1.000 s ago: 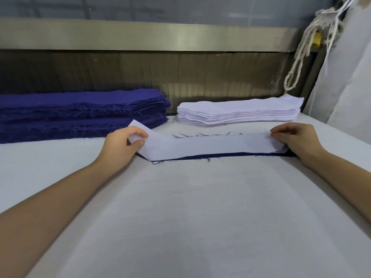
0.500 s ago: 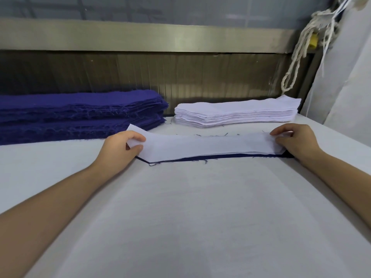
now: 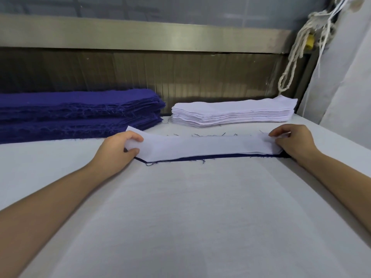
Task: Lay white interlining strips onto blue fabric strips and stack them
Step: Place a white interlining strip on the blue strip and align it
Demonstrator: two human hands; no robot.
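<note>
White interlining strip (image 3: 200,146) over blue fabric strip (image 3: 220,156): left hand (image 3: 116,152) pinches one end, right hand (image 3: 293,143) the other; white-covered table (image 3: 180,217); metal rail (image 3: 140,35) behind.

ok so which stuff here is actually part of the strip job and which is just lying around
Part of the job:
white interlining strip, pinched at its ends by the left hand and right hand
blue fabric strip under it
blue stack
white stack

Just lying about:
knotted rope at right
loose threads on the table
</note>
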